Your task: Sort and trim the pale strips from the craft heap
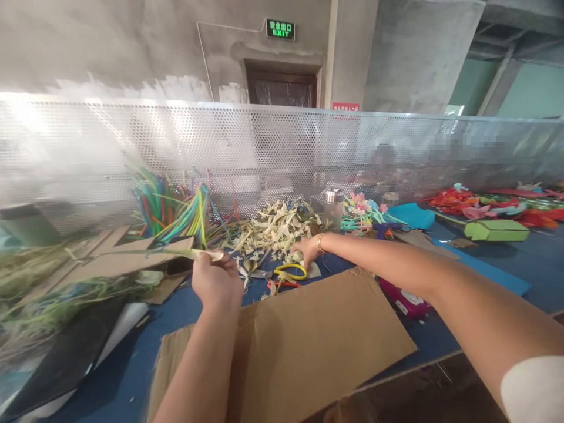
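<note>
My left hand (218,282) is closed on a long pale leaf strip (194,253), whose thin green end points left over the cardboard pieces. At the front edge of a heap of dry cream-coloured leaf pieces (282,226), my right hand (309,249) reaches down with thumb and fingers apart. Some pale scraps lie right at its fingertips; a firm hold on any of them does not show. Just below that hand is a pair of scissors with a yellow handle (291,271). Under my forearms lies a flat brown cardboard sheet (304,346).
Bundles of coloured stems (171,205) stand behind my left hand. A glass jar with a metal lid (333,208) is beside the heap. Tangled green fibres (57,305) lie left. A purple case (405,299) and a green box (497,230) are right. A perforated metal screen (282,147) runs behind.
</note>
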The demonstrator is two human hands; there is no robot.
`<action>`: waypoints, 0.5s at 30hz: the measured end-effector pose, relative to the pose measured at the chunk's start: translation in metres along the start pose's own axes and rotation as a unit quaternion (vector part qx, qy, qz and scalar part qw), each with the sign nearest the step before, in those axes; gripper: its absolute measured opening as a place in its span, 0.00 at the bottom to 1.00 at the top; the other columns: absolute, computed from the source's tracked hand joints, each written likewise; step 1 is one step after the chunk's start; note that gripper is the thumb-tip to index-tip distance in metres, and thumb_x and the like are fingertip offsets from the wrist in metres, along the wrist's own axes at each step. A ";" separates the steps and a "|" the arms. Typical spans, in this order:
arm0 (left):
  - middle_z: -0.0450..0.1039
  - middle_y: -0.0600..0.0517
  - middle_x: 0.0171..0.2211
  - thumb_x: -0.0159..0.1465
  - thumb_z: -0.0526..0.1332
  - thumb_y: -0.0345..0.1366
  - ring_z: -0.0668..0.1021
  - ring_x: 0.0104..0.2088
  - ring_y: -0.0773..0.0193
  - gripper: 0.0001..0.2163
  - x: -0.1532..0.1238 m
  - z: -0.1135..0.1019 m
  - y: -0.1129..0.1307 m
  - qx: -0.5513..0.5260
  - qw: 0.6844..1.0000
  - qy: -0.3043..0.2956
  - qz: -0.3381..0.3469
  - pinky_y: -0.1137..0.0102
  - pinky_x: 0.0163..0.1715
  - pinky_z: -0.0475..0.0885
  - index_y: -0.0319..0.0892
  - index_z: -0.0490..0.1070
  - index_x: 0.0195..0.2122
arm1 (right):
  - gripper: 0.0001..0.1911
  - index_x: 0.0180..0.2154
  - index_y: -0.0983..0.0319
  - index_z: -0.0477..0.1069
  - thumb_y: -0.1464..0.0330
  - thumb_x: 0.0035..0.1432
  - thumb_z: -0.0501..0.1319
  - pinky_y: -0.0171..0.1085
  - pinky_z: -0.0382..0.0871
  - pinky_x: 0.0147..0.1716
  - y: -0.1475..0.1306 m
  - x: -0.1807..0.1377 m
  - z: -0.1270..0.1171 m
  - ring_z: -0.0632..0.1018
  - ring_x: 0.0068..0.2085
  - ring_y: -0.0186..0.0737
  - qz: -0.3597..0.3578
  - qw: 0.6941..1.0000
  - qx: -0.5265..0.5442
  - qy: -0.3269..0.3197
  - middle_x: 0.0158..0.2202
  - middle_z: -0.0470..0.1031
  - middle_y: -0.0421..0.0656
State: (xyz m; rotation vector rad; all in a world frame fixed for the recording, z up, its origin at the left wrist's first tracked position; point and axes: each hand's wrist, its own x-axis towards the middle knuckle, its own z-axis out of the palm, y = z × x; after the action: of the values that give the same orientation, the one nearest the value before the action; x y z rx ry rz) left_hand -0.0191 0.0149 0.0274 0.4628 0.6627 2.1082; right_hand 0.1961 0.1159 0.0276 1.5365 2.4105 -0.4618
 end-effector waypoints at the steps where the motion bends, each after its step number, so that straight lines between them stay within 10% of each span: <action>1: 0.57 0.58 0.22 0.64 0.56 0.35 0.62 0.18 0.74 0.09 0.000 0.001 0.000 -0.004 1.000 0.013 -0.003 0.80 0.17 0.57 0.43 0.56 0.28 | 0.42 0.54 0.57 0.70 0.70 0.31 0.72 0.33 0.70 0.29 0.003 0.001 0.002 0.76 0.32 0.36 0.001 1.000 0.013 -0.004 0.49 0.72 0.46; 6: 0.59 0.58 0.22 0.63 0.55 0.33 0.62 0.18 0.74 0.07 -0.006 0.008 0.001 -0.019 0.998 0.057 -0.026 0.80 0.17 0.57 0.43 0.57 0.28 | 0.16 0.31 0.64 0.77 0.81 0.35 0.66 0.32 0.69 0.31 0.011 0.012 -0.019 0.76 0.29 0.36 0.002 0.998 0.014 0.060 0.27 0.75 0.39; 15: 0.60 0.57 0.24 0.62 0.55 0.31 0.63 0.18 0.76 0.07 -0.007 0.008 -0.001 -0.010 0.998 0.046 -0.038 0.80 0.18 0.56 0.42 0.57 0.28 | 0.36 0.61 0.60 0.59 0.68 0.51 0.64 0.35 0.66 0.48 -0.003 0.024 -0.091 0.72 0.52 0.43 -0.016 0.937 0.026 0.349 0.59 0.62 0.51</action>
State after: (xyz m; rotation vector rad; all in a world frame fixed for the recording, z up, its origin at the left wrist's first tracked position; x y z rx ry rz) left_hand -0.0100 0.0119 0.0330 0.3263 0.7004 2.0723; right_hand 0.1799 0.1703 0.1032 1.9329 2.9450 0.0416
